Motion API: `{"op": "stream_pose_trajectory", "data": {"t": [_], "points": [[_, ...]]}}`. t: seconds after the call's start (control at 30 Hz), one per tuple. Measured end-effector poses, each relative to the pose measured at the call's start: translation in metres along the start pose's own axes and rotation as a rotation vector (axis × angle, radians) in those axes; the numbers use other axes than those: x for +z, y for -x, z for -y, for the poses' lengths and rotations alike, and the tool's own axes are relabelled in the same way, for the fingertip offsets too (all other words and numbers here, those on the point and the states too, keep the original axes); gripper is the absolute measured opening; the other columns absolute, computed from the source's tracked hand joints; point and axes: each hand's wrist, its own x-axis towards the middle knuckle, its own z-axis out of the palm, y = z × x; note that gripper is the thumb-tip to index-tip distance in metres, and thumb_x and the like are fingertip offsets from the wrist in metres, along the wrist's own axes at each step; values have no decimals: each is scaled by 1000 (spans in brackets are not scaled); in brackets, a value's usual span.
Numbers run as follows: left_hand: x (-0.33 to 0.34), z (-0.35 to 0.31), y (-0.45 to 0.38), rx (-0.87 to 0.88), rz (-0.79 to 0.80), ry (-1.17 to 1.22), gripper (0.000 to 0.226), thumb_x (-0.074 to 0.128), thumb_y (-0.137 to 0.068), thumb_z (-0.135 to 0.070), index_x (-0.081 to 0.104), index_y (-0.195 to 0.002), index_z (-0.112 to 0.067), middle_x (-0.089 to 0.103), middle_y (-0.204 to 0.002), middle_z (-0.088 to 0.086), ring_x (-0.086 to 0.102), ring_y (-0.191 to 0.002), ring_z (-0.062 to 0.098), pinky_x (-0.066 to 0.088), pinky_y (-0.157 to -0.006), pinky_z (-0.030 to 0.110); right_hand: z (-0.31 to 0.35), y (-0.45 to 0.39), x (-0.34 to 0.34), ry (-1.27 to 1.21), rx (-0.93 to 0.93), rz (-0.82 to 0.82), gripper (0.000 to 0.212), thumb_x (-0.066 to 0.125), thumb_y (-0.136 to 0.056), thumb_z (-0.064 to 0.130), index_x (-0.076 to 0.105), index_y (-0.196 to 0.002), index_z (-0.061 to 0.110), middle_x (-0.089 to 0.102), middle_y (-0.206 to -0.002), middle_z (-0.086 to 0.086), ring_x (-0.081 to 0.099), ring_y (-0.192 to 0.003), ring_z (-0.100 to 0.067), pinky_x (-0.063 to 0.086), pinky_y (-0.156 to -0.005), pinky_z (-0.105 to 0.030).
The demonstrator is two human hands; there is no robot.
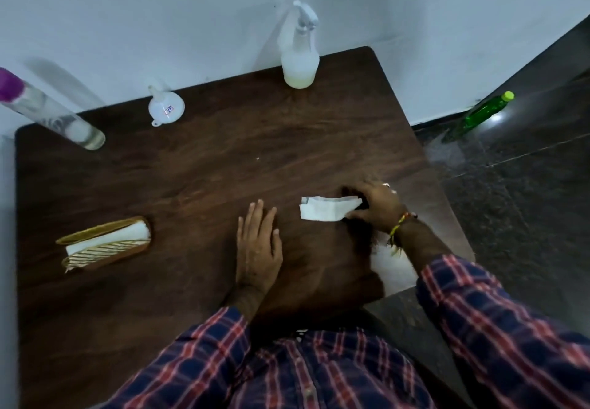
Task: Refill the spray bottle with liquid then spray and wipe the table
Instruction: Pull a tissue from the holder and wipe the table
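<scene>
Right hand (376, 206): gripped folded tissue (325, 208) against table (191, 169) near right edge, likely mid-wipe.
Left hand (258, 242): flat, fingers straight, probably bracing.
Spray bottle (300, 54): upright at far edge, some liquid inside, parked clear of wiping.
Funnel (166, 107): inverted, far left, seemingly set aside.

A woven napkin holder (105, 242) sits at about eight o'clock, lying on its side with white napkins (127, 233) tucked inside it. Off the wood, at two o'clock, a green bottle (479, 115) with a lighter green cap stands on the dark tiled floor (526, 185), near the foot of the pale wall (159, 9) that runs along twelve o'clock.
</scene>
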Motion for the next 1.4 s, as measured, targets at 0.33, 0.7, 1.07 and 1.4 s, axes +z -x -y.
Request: {"op": "stream_pose_trajectory", "data": {"t": [0.33,0.7,1.07,1.4], "points": [[-26,-2,11,114,55,-50,50,45,-95,-23,43,-145,-18,30,-159,4,17,-150,16,16,-122,45,23,9,13,-341,154,-1,21,84,-76,31,68,-76,19,68,-75,-1,61,-69,-15,51,-66,-34],[-41,-19,-6,68,205,33,54,47,-100,-28,32,-151,-22,27,-160,1,14,-150,14,10,-122,38,73,52,19,-877,454,-530,19,82,-76,13,65,-82,21,75,-86,-7,68,-69,-16,60,-64,-28],[5,-88,-39,89,289,74,52,45,-101,-31,31,-151,-24,25,-161,-1,15,-150,13,13,-123,40,31,103,-43,-1036,372,-681,13,75,-84,2,67,-85,12,72,-80,-11,70,-74,-26,63,-67,-50],[139,-248,-148,92,244,-10,54,40,-94,-34,44,-145,-14,31,-159,9,23,-149,24,18,-121,44,-148,75,-108,-1133,422,-799,8,75,-84,0,68,-86,4,70,-74,-6,66,-68,-18,60,-60,-36]]}}
